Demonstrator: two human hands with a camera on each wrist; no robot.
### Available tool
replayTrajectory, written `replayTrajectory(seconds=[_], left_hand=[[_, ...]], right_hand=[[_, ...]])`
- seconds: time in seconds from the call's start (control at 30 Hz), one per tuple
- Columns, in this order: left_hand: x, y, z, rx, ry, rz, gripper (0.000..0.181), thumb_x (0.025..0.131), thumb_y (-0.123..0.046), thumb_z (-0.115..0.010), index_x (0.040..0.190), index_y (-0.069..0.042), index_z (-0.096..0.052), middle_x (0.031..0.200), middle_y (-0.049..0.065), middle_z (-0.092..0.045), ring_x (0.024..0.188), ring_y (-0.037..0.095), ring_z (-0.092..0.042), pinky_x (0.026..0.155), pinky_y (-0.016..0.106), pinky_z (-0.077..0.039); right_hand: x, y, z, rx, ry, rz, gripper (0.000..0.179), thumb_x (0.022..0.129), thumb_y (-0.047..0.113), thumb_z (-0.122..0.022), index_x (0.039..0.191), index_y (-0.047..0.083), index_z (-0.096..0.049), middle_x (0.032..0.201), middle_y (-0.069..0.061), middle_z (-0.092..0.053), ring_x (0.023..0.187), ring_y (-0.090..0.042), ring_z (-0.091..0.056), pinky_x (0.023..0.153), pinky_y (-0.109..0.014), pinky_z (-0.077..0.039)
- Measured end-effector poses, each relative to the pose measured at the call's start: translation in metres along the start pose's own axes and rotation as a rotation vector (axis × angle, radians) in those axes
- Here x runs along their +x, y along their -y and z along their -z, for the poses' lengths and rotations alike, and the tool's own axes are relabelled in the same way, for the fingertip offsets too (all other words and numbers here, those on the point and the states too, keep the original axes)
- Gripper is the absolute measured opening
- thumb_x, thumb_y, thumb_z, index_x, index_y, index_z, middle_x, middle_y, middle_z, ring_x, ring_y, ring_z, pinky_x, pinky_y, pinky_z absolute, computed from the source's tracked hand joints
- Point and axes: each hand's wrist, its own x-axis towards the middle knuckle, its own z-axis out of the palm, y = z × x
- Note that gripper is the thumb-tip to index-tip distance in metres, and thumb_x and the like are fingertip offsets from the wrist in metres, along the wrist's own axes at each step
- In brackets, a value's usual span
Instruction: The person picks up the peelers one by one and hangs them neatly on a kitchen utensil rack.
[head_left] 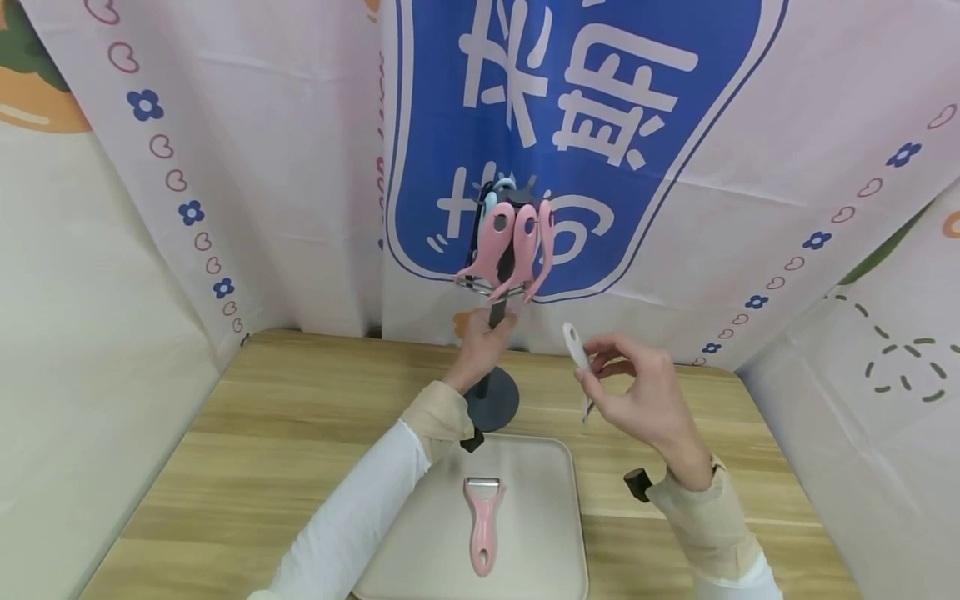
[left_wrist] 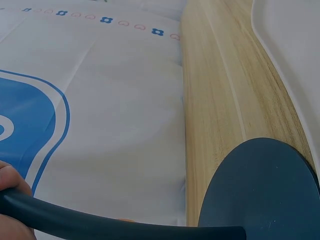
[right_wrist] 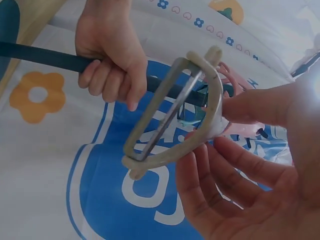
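My left hand (head_left: 480, 350) grips the dark post of a utensil stand (head_left: 498, 313) below its top hooks, fingers wrapped round it in the right wrist view. Several pink peelers (head_left: 495, 237) hang from the hooks, with a light blue handle (head_left: 491, 202) and something black behind them. My right hand (head_left: 641, 392) pinches a white Y-shaped peeler (head_left: 576, 348) between thumb and fingers, to the right of the stand. In the right wrist view its blade (right_wrist: 170, 117) faces the left hand. The round dark base (left_wrist: 265, 185) stands on the table.
A beige tray (head_left: 540, 500) lies in front of the stand, with a pink peeler (head_left: 483, 525) on it, blade end toward the stand. The wooden table (head_left: 285, 400) meets a printed cloth (head_left: 315, 208) hanging at the back and sides.
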Motion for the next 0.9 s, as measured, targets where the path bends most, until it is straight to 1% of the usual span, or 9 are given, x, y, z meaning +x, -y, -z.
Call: replayTrajectory(seconds=[0.07,0.17,0.37,0.53,0.67,0.77,0.9], left_hand=[[0.0,0.0,0.0,-0.002,-0.001,-0.002,0.049,0.11,-0.01,-0.052,0.063,-0.013,-0.043,0.05,-0.007,-0.034,0.043,0.014,-0.027,0.045,0.03,-0.024],[0.0,0.001,0.0,0.0,0.0,0.0,0.049,0.11,-0.012,-0.052,0.063,-0.013,-0.043,0.05,-0.006,-0.034,0.042,0.013,-0.027,0.045,0.029,-0.024],[0.0,0.0,0.0,0.013,0.013,0.009,0.053,0.111,-0.022,-0.053,0.061,-0.014,-0.04,0.05,-0.007,-0.033,0.042,0.012,-0.027,0.044,0.029,-0.024],[0.001,-0.002,0.001,-0.004,0.007,-0.011,0.051,0.111,-0.019,-0.053,0.062,-0.014,-0.042,0.05,-0.007,-0.033,0.042,0.013,-0.027,0.045,0.029,-0.024],[0.001,-0.003,0.001,-0.009,-0.005,-0.014,0.047,0.111,-0.022,-0.055,0.065,-0.013,-0.046,0.05,-0.008,-0.034,0.042,0.014,-0.027,0.045,0.03,-0.024],[0.001,-0.002,0.001,-0.011,-0.002,-0.005,0.048,0.111,-0.022,-0.056,0.065,-0.013,-0.046,0.049,-0.008,-0.034,0.041,0.015,-0.027,0.044,0.031,-0.024],[0.0,-0.002,0.001,-0.01,0.008,0.009,0.049,0.111,-0.017,-0.054,0.064,-0.013,-0.045,0.05,-0.007,-0.034,0.041,0.015,-0.027,0.044,0.03,-0.024]], right_hand=[[0.005,0.0,0.001,0.011,-0.017,0.0,0.032,0.082,-0.009,-0.083,0.111,0.0,-0.074,0.099,-0.008,-0.077,0.082,-0.013,-0.071,0.074,-0.028,-0.064],[0.01,-0.002,0.001,0.041,-0.041,0.009,0.03,0.084,-0.009,-0.083,0.112,-0.001,-0.074,0.101,-0.01,-0.077,0.083,-0.013,-0.071,0.075,-0.026,-0.063],[0.019,-0.005,0.0,0.101,-0.109,0.033,0.029,0.085,-0.011,-0.082,0.111,-0.001,-0.077,0.1,-0.013,-0.079,0.082,-0.011,-0.07,0.076,-0.021,-0.061],[0.028,-0.006,0.0,0.114,-0.142,0.075,0.032,0.085,-0.01,-0.081,0.114,0.001,-0.077,0.102,-0.012,-0.079,0.083,-0.012,-0.07,0.079,-0.021,-0.061],[0.036,-0.005,0.0,0.12,-0.16,0.121,0.034,0.085,-0.01,-0.081,0.117,0.001,-0.078,0.105,-0.013,-0.079,0.084,-0.013,-0.07,0.08,-0.022,-0.061],[0.039,-0.005,-0.001,0.121,-0.172,0.126,0.035,0.085,-0.01,-0.081,0.118,0.001,-0.077,0.107,-0.013,-0.079,0.085,-0.014,-0.07,0.079,-0.022,-0.061],[0.041,-0.004,-0.001,0.102,-0.185,0.11,0.035,0.086,-0.009,-0.081,0.119,0.002,-0.077,0.11,-0.013,-0.08,0.086,-0.014,-0.071,0.079,-0.021,-0.061]])
